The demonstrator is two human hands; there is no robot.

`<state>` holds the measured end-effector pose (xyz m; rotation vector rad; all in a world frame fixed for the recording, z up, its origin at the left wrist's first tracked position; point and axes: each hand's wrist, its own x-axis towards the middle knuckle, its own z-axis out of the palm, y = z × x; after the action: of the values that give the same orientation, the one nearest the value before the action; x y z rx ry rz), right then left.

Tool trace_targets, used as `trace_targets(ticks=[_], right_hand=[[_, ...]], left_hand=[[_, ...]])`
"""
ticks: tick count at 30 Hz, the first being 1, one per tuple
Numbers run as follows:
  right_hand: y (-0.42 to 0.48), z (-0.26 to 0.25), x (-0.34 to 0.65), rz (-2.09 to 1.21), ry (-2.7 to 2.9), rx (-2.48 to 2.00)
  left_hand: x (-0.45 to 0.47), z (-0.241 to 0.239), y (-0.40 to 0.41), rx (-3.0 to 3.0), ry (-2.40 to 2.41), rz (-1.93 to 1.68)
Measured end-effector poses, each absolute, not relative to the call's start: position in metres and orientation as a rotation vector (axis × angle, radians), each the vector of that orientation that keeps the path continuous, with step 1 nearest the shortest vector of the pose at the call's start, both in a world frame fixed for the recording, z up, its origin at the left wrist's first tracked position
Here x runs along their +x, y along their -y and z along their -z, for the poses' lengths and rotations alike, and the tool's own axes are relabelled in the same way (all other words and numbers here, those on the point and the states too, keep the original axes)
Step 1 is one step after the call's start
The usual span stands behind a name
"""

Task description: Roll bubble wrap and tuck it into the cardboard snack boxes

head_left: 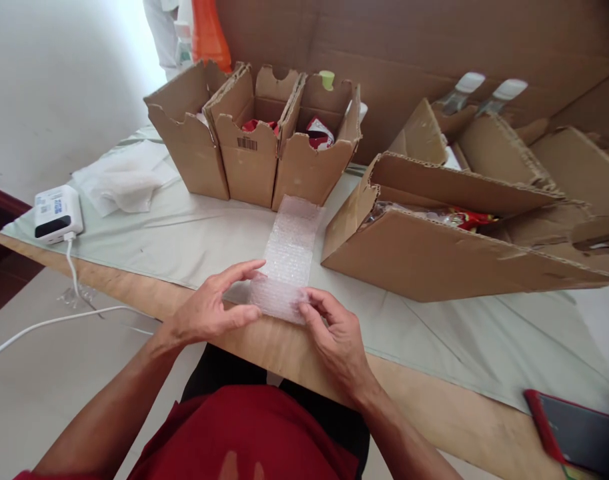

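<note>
A long strip of clear bubble wrap [290,250] lies flat on the table, running away from me toward the boxes. My left hand [211,308] pinches its near left corner, thumb below and fingers curved over it. My right hand [334,333] pinches the near right corner with thumb and fingertips. The strip's near end sits at the table's front edge.
Three small open cardboard boxes [254,143] holding red packets stand behind the strip. A large flat carton [434,257] lies to the right, with two capped bottles [464,90] behind. A white power bank [58,213] with cable sits left, folded plastic [121,183] nearby, a red-edged phone [579,433] at right.
</note>
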<state>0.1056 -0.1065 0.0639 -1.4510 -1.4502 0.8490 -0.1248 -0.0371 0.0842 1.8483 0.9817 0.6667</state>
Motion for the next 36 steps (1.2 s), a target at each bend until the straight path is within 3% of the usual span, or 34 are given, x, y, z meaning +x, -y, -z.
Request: trace_targets(ticks=[4, 8, 11, 16, 21, 25, 29, 36], right_hand=[[0.097, -0.052, 0.111, -0.791, 1.455, -1.517], [0.106, -0.051, 0.124, -0.33, 1.679, -1.519], [0.115, -0.058, 0.129, -0.168, 1.926, -1.417], [0.116, -0.054, 0.122, -0.204, 2.259, -1.383], [0.107, -0.05, 0.118, -0.168, 2.222, -1.354], [0.105, -0.057, 0.117, -0.351, 2.126, -1.308], [0.105, -0.059, 0.117, -0.532, 1.979, -1.408], [0.11, -0.054, 0.12, -0.092, 2.05, -1.393]], left_hand=[[-0.111, -0.064, 0.046, 1.928, -1.228, -0.736], [-0.099, -0.044, 0.041, 2.076, -1.274, -0.78], [-0.096, -0.038, 0.036, 2.161, -1.263, -0.771], [-0.092, -0.037, 0.035, 2.298, -1.313, -0.76], [-0.101, -0.053, 0.051, 2.338, -1.194, -0.882], [-0.109, -0.063, 0.068, 2.351, -1.001, -0.83], [-0.106, -0.057, 0.072, 2.216, -1.105, -0.853], [-0.096, -0.039, 0.05, 2.252, -1.319, -0.817]])
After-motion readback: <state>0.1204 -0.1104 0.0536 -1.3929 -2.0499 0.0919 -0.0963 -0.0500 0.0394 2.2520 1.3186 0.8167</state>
